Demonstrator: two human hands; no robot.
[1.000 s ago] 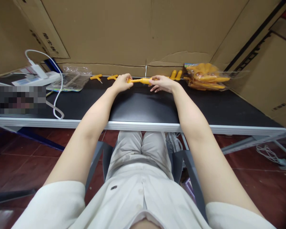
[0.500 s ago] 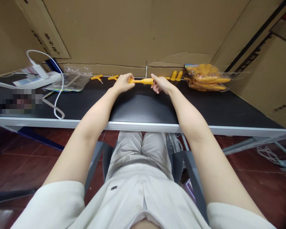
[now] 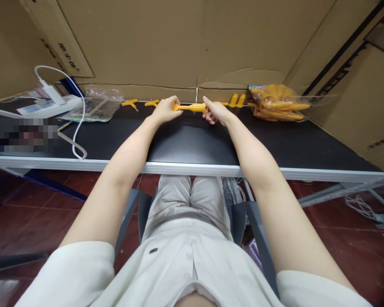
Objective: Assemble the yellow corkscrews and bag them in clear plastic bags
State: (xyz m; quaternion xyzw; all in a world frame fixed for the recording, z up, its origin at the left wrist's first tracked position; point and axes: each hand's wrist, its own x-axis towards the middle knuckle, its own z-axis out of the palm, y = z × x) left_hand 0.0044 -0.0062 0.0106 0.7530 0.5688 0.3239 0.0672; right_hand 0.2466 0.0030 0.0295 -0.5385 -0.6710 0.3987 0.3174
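Observation:
Both hands are over the black tabletop near its back edge, joined by a yellow plastic rod-like piece (image 3: 192, 107) held level between them. It has a narrow ribbed stretch on the left and a thicker sleeve on the right. My left hand (image 3: 166, 109) pinches its left end, with the fingers partly covering it. Around the right end, my right hand (image 3: 216, 111) is closed, the thumb pointing up and the fingers curled. Left of my left hand lie two yellow T-shaped handles, one (image 3: 129, 103) with a metal spiral tip and another (image 3: 151, 103) partly near my wrist.
Two yellow sleeves (image 3: 237, 100) stand behind my right hand, beside a clear bag of yellow parts (image 3: 278, 103). On the left are a flat plastic bag (image 3: 97, 108), a white power strip (image 3: 53, 106) and a looping white cable (image 3: 80, 132). Cardboard (image 3: 141, 42) walls the back.
Almost nothing differs. Both hands keep their hold on the yellow piece in nearly the same place, and the view has shifted very slightly.

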